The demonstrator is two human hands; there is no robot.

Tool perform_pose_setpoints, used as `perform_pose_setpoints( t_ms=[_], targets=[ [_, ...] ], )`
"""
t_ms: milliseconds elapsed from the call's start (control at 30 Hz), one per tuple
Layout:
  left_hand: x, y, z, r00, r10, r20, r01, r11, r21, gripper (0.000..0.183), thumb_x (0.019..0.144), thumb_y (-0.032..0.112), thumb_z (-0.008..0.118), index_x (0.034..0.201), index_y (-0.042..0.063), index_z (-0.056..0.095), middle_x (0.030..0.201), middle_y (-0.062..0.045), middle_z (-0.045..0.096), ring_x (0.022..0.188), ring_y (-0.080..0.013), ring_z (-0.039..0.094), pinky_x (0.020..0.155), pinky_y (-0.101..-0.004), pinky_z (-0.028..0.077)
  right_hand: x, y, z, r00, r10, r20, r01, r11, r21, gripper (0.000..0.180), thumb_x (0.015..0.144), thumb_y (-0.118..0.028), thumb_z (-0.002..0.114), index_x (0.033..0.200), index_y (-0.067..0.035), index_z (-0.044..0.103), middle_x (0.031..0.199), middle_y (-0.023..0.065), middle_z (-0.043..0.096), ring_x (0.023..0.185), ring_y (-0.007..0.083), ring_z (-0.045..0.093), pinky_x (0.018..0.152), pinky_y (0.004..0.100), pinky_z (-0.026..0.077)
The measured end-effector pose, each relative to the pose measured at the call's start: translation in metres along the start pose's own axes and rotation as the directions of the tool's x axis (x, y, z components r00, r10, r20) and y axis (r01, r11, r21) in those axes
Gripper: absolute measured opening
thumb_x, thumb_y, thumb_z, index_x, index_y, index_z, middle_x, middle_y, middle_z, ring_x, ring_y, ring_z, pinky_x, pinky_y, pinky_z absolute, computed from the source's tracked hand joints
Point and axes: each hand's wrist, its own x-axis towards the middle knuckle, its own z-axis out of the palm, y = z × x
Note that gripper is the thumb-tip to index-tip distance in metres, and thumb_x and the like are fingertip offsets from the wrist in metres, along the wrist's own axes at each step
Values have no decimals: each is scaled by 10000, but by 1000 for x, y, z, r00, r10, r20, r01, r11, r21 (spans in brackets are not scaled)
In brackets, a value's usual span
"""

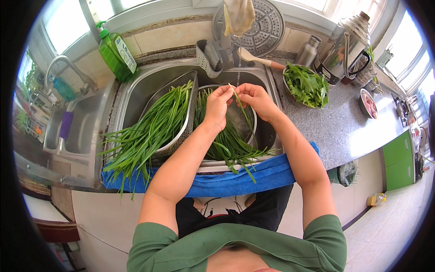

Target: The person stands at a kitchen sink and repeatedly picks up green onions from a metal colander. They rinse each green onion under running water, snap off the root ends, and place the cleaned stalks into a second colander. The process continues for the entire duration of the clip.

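Observation:
My left hand (217, 105) and my right hand (254, 99) meet over the right sink bowl, fingertips pinching a thin garlic chive stalk (243, 110). Its pale end points up and its green leaf hangs down. Below them a round metal basin (255, 124) holds water and more garlic chives (222, 142), whose leaves spill over the front rim. To the left, a perforated metal basket (185, 136) carries a large bunch of chives (156, 119) draping over the sink's front edge. A thin stream of water (238, 73) falls just behind my fingers.
A blue towel (238, 183) lines the front edge. On the granite counter (319, 136) are a bowl of leafy greens (306, 85), a wooden spoon (251, 56), a steel bottle (308, 51), a thermos (350, 44) and a bowl of meat (368, 105). Green dish soap (115, 54) stands behind left.

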Motion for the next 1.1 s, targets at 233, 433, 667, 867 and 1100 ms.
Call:
perform_pose_setpoints(
  t_ms=[233, 433, 667, 867, 1100],
  targets=[
    [-1, 4, 3, 994, 61, -91, -60, 998, 16, 111, 890, 195, 607, 931, 101, 649, 901, 28, 620, 820, -68, 519, 731, -234, 396, -3, -3, -2, 995, 97, -25, -99, 991, -89, 110, 857, -126, 625, 885, -22, 601, 742, -3, 582, 642, 68, 517, 596, 203, 413],
    [-3, 1, 3, 988, 146, -41, -130, 957, 259, 120, 848, 144, 662, 902, 37, 663, 815, 14, 613, 727, -57, 503, 661, -221, 397, -2, -3, 1, 988, 75, -139, -94, 986, -139, 116, 871, -134, 617, 850, -21, 607, 713, -18, 567, 622, 59, 495, 572, 208, 414],
    [-4, 1, 3, 979, 204, -6, -185, 898, 399, 129, 843, 104, 647, 905, -8, 655, 809, -4, 619, 739, -67, 516, 666, -224, 408, 0, 2, -1, 983, 88, -162, -109, 987, -122, 120, 885, -130, 601, 826, -26, 590, 690, -23, 547, 596, 54, 470, 552, 207, 394],
    [-3, -1, 3, 983, 173, -57, -146, 937, 318, 149, 861, 138, 632, 880, -7, 653, 781, 10, 610, 713, -54, 499, 648, -218, 393, 0, -1, 3, 985, 58, -160, -78, 989, -128, 138, 896, -142, 589, 811, -35, 576, 669, -24, 533, 583, 51, 451, 531, 209, 373],
    [-2, -1, 3, 971, 238, -34, -217, 928, 304, 196, 894, 182, 610, 847, -5, 650, 719, 38, 573, 642, -32, 425, 581, -219, 342, -1, 0, 2, 991, 79, -111, -100, 975, -197, 148, 902, -168, 589, 835, -38, 574, 688, -33, 528, 609, 53, 450, 562, 205, 369]
  ],
)
